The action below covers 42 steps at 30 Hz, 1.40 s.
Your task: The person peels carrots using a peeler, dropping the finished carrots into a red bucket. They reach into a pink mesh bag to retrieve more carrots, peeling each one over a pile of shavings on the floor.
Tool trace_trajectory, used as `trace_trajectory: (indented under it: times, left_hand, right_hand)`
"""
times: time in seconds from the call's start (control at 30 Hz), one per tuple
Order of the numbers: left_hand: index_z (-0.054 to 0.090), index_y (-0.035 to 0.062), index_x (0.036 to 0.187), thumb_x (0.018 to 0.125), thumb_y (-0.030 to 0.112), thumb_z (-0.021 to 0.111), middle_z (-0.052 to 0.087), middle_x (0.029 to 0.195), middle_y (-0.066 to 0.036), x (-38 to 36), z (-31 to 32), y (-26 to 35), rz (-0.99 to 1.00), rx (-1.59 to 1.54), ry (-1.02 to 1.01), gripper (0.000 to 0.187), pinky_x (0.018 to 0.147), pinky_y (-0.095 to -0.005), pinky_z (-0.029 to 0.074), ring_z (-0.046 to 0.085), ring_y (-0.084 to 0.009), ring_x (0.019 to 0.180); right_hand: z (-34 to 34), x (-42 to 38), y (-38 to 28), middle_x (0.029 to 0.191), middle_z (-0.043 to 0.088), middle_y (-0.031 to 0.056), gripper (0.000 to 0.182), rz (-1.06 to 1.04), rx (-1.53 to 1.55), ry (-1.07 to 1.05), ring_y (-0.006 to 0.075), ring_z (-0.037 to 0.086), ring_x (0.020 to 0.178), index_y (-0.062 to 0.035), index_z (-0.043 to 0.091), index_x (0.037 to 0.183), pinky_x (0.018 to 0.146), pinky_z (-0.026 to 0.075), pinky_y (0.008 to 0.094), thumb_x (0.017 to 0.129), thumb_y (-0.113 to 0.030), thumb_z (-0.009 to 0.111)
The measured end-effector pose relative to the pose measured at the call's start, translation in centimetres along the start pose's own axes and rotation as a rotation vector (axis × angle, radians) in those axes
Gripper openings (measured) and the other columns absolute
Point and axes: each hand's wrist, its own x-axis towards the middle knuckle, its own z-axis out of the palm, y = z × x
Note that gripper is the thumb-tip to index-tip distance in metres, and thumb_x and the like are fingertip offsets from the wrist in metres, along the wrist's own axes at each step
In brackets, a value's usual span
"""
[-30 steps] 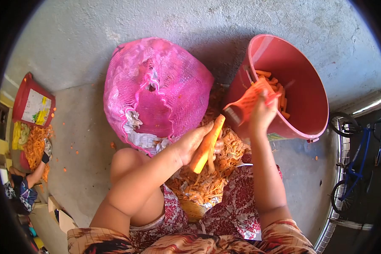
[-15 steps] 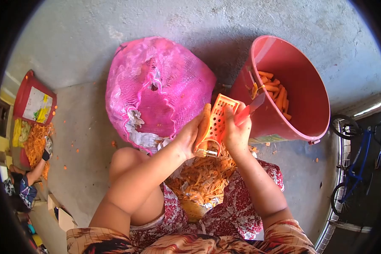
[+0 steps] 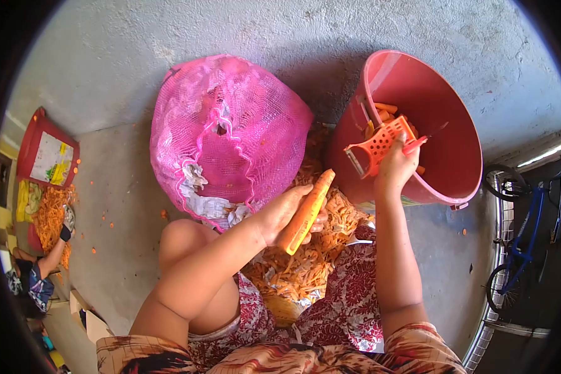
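Note:
My left hand (image 3: pixel 282 215) is closed around a carrot (image 3: pixel 308 213), tilted with its upper end pointing up and right. My right hand (image 3: pixel 395 167), raised at the front of the red bucket (image 3: pixel 427 78), grips an orange vegetable peeler (image 3: pixel 380 143) with a holed body and a metal blade. The same hand also holds a knife (image 3: pixel 415 145) by its red handle; the blade points right over the bucket. Inside the bucket lie several peeled carrots (image 3: pixel 386 108), partly hidden by the peeler. Below my hands is a heap of carrot peelings (image 3: pixel 293 268) between my legs.
A pink mesh sack (image 3: pixel 268 118) with paper inside stands beside the bucket, against the wall. At far left, a person's gloved hand (image 3: pixel 66 232) is by another peelings pile (image 3: pixel 48 212) and a second red bucket (image 3: pixel 47 149). A blue bicycle (image 3: pixel 530 224) is at right.
My right hand has moved up and right with the peeler and knife, away from the carrot, to the bucket. My left hand has lowered slightly, and the carrot now shows fully.

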Motion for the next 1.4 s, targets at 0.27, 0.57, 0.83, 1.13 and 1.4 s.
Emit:
trace_trajectory:
  times: [0.27,0.57,0.83,1.13,1.4]
  left_hand:
    - [0.046,0.0066,0.103,0.084,0.035,0.043,0.055,0.088,-0.007,0.2,0.0,0.2,0.345,-0.022,0.17,0.035,0.06,-0.032,0.046,0.054,-0.0163,0.074]
    - [0.049,0.0042,0.1,0.087,0.028,0.04,0.058,0.089,-0.006,1.0,-0.1,0.3,0.351,-0.201,0.103,0.029,0.063,-0.0277,0.05,0.059,-0.0138,0.077]
    - [0.048,0.0073,0.096,0.087,0.04,0.035,0.052,0.078,-0.006,0.9,-1.4,-0.3,0.159,0.052,0.129,0.037,0.044,-0.0235,0.042,0.051,-0.0154,0.063]
    - [0.045,0.0094,0.099,0.086,0.042,0.035,0.049,0.079,-0.008,-0.4,-1.6,0.3,0.086,0.044,-0.036,0.036,0.047,-0.0238,0.041,0.048,-0.0164,0.066]
    - [0.046,0.0082,0.107,0.087,0.036,0.033,0.057,0.092,-0.007,-0.1,0.6,1.1,0.298,-0.135,0.071,0.036,0.049,-0.0304,0.051,0.059,-0.0171,0.075]
  right_hand:
    - [1.5,-6.3,-3.2,0.068,0.046,-0.0036,0.007,0.082,0.155,-0.4,0.0026,0.04,0.06,-0.0046,0.048,0.08,0.054,0.034,0.0175,0.083,-0.011,0.048]
    - [1.6,-7.9,-1.5,0.072,0.053,0.0054,0.013,0.009,0.069,-0.525,0.0098,0.048,0.065,-0.0005,0.048,0.086,0.06,0.041,0.0251,0.084,-0.013,0.049]
    - [1.2,-3.1,0.4,0.066,0.05,0.0035,0.009,-0.069,0.016,-0.209,0.009,0.044,0.059,0.0,0.049,0.08,0.055,0.039,0.0233,0.082,-0.008,0.048]
    - [-0.3,-0.6,-0.7,0.064,0.047,-0.0011,0.013,-0.015,0.062,-0.031,0.0051,0.043,0.053,-0.0028,0.048,0.08,0.049,0.036,0.0196,0.085,-0.015,0.047]
    - [1.4,-8.2,-1.9,0.069,0.052,0.0068,0.014,-0.063,-0.013,-0.526,0.0142,0.05,0.061,-0.0009,0.047,0.083,0.058,0.042,0.0273,0.084,-0.015,0.049]
